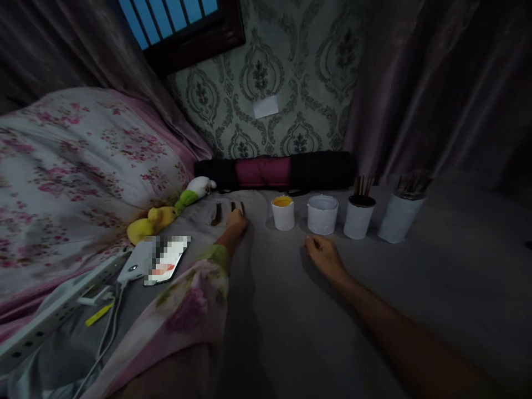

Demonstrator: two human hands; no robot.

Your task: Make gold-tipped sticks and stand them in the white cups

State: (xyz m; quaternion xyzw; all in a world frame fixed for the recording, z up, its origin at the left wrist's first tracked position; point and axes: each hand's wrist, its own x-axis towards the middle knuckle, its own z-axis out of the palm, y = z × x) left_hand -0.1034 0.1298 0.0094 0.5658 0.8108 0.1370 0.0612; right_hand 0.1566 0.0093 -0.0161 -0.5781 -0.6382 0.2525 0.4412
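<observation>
Nearest the camera, the floral sleeve (195,310) leads to the left hand (236,221), beside dark slender pieces (216,215) left of the yellow-lined cup (283,218); whether its fingers grip one I cannot tell. The pieces look light and stiff, probably best pinched mid-length. Right of that cup and nearer the camera, the right hand (325,256) curls its fingers narrowly, any hold hidden.

A power strip (62,313) lay at the near left, with a phone (172,260) to its right. Plush toys (162,218) sat beside a flowered cover (100,138); a black-and-maroon roll (264,172) lay before the far wall (233,100).
</observation>
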